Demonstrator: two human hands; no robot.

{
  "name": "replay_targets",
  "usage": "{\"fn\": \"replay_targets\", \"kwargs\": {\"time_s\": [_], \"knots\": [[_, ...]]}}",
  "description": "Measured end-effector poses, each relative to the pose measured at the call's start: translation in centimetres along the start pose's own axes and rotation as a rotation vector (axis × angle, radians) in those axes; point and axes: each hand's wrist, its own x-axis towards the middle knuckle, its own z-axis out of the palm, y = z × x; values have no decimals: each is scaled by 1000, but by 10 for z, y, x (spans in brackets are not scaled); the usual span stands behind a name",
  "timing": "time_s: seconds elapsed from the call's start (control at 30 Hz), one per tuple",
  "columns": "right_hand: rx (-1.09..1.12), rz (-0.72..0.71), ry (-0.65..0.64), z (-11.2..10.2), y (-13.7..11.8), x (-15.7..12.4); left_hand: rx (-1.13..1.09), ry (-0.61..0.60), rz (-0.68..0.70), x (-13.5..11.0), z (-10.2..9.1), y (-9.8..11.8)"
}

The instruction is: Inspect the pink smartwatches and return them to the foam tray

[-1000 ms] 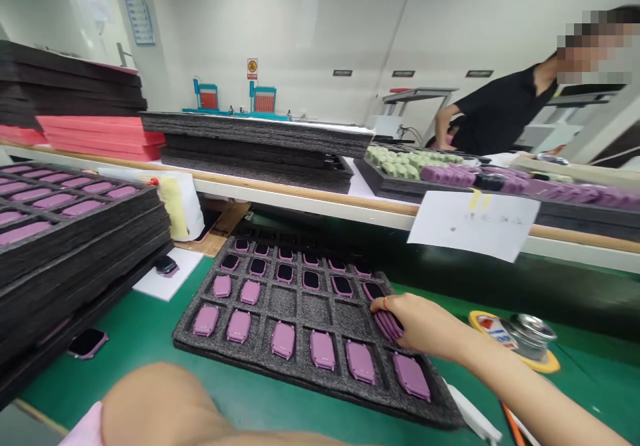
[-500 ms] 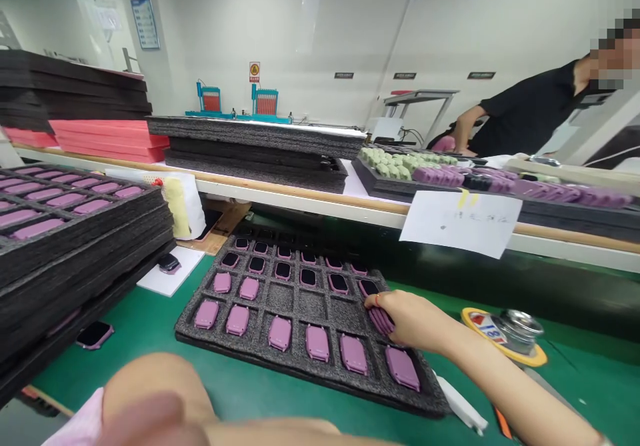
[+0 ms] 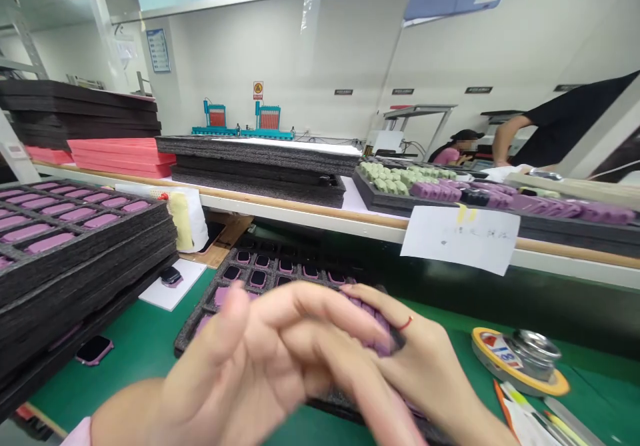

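Note:
My right hand, with a thin red band on one finger, grips a stack of purple watch cases over the right side of a black foam tray. In front of it is my left hand, palm towards me, thumb and fingers apart and blurred, with nothing in it. Its fingers reach across close to the stack; whether they touch it I cannot tell. Dark-screened purple watches lie in the tray's far pockets. My hands hide most of the near pockets.
Stacked foam trays holding purple watch cases stand at the left. A single watch lies on the green mat, another on a white pad. To the right are a round yellow-rimmed item and pens. A shelf edge crosses behind; people work beyond.
My left hand has risen from the bottom edge to the front of the tray and opened. The purple stack in my right hand has come up and towards me. The camera view has tilted up.

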Motion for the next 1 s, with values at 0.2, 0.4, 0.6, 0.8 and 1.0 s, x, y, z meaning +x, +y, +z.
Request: {"fn": "replay_targets", "kwargs": {"time_s": [0.2,0.4,0.6,0.8,1.0], "knots": [[87,-199,169,11,-32,-10,66,314,-189,41,-32,-50],[268,-108,69,19,-21,-17,-168,116,-407,34,-32,-73],[416,-87,-8,17,-23,-19,-88,160,-434,35,-32,-73],[502,-62,-83,16,-19,-18,40,86,-439,38,-34,-69],[509,-77,-93,16,-19,-19,83,14,-419,38,-34,-64]]}}
